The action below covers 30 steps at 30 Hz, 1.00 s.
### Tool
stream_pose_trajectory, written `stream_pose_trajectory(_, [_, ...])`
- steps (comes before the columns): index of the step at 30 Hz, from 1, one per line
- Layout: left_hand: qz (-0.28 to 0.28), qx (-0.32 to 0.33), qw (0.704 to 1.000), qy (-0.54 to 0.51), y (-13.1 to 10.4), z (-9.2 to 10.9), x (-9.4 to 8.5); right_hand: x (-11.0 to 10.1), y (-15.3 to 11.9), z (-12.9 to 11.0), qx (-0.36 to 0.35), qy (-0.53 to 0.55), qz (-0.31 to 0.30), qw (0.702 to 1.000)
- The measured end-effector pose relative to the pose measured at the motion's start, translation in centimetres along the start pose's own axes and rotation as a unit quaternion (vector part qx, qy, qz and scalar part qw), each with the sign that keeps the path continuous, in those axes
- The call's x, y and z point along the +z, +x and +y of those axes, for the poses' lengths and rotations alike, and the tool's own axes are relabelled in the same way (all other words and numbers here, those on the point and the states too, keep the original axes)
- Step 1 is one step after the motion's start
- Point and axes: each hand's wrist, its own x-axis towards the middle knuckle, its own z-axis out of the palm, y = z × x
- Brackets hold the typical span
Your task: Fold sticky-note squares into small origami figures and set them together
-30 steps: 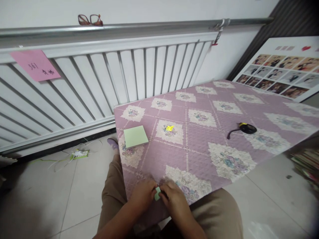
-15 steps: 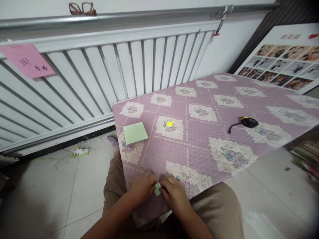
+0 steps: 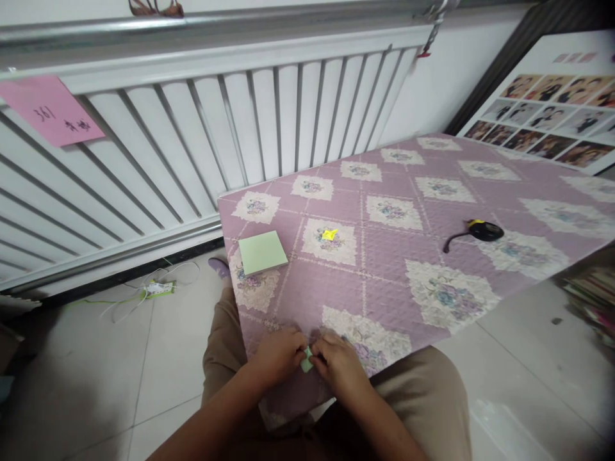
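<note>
A small folded piece of light green paper (image 3: 307, 360) is pinched between my two hands near the table's front corner. My left hand (image 3: 282, 351) grips its left side, fingers curled in. On the right side, my right hand (image 3: 337, 358) holds it with thumb and fingertips. The fingers cover part of the paper, so its exact folds are hidden. Farther up the table lies a stack of light green paper sheets (image 3: 262, 252). To the right of the stack sits a small yellow folded paper shape (image 3: 329, 235).
A purple floral cloth (image 3: 331, 288) covers the table. Toward the right lies a black object with a curved tail and yellow trim (image 3: 486, 230). A white radiator (image 3: 288, 121) runs behind the table, and a photo board (image 3: 552, 109) leans at the far right. A power strip (image 3: 158, 289) rests on the floor.
Both hands still hold the green paper, with the fingertips now closer together and covering more of it. The camera view has shifted slightly.
</note>
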Motion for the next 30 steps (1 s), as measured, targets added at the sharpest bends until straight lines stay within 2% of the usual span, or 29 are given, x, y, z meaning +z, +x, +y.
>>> stream_pose_trajectory(11, [-0.001, 0.004, 1.0, 0.022, 0.1, -0.2, 0.2, -0.2, 0.5, -0.3, -0.006, -0.037, -0.01, 0.999])
stream_pose_trajectory(21, [-0.01, 0.009, 1.0, 0.022, 0.2, -0.3, 0.1, -0.3, 1.3, -0.1, -0.049, -0.075, -0.03, 0.995])
stream_pose_trajectory(30, [-0.016, 0.036, 0.999, 0.032, 0.4, -1.2, 0.9, 1.4, 0.4, 0.3, -0.091, -0.105, 0.014, 0.99])
